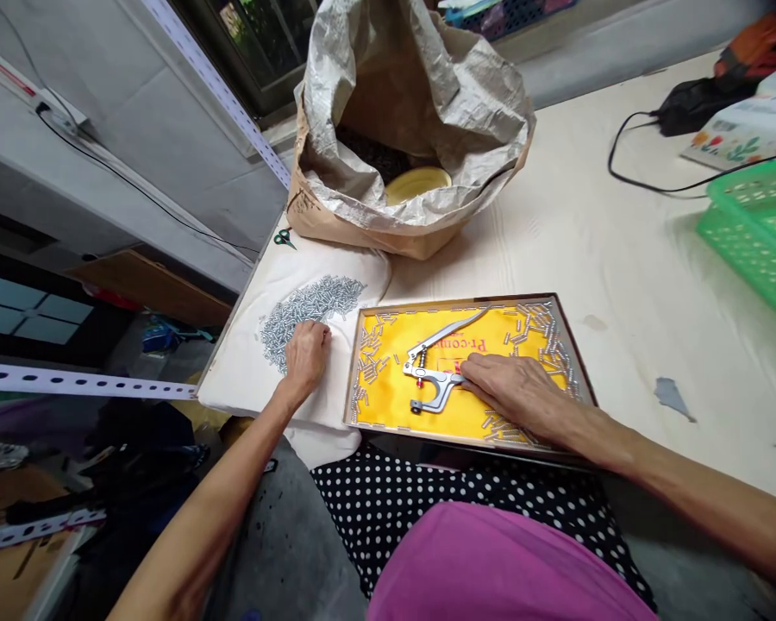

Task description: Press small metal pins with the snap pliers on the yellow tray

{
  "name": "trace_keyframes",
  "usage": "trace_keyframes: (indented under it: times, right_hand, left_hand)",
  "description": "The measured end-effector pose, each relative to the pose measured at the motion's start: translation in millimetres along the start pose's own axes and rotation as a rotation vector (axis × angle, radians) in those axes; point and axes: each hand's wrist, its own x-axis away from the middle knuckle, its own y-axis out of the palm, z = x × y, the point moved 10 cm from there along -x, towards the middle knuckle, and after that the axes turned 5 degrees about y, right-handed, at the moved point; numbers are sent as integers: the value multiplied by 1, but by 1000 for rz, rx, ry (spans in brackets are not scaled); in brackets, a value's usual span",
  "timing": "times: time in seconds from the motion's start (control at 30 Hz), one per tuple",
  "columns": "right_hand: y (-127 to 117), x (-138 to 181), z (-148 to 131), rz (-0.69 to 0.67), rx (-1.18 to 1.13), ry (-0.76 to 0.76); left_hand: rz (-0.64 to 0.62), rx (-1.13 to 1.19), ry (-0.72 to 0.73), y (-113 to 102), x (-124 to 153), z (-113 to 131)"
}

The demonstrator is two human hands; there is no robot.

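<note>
Two bare hands work at the tabletop in the head view. The right hand grasps the lower handle of the metal pliers, its fingers clenched around the grip. The pliers lie within a shallow tray, left of its middle, over a yellow sheet bearing inverted red print. Their long axis runs roughly left to right: the head points left, the handles right. The upper handle slants away from the wearer towards the far rim; the handles stand apart, and the throat of the curved lower frame faces left.

The left hand rests at the near edge of a pile of metal pins on a white cloth. Its fingers are curled; whether they grasp a pin cannot be told. Similar loose pins line the tray's sides. An open sack stands beyond.
</note>
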Motion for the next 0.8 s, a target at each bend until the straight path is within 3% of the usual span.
trace_keyframes:
  times: [0.1, 0.2, 0.27, 0.47, 0.8]
  right_hand:
    - [-5, 6, -8, 61, 49, -61]
    - [-11, 11, -15, 118, 80, -95]
    - [-13, 12, -17, 135, 83, -106]
    - [-11, 11, -20, 127, 102, -115]
    - [-6, 9, -20, 30, 88, -85]
  left_hand:
    - [56, 438, -102, -15, 23, 28]
    - [-46, 819, -190, -3, 56, 69]
    - [-102, 941, -214, 8, 72, 92]
    - [-165, 964, -247, 33, 83, 109]
    - [-199, 853, -212, 31, 84, 117]
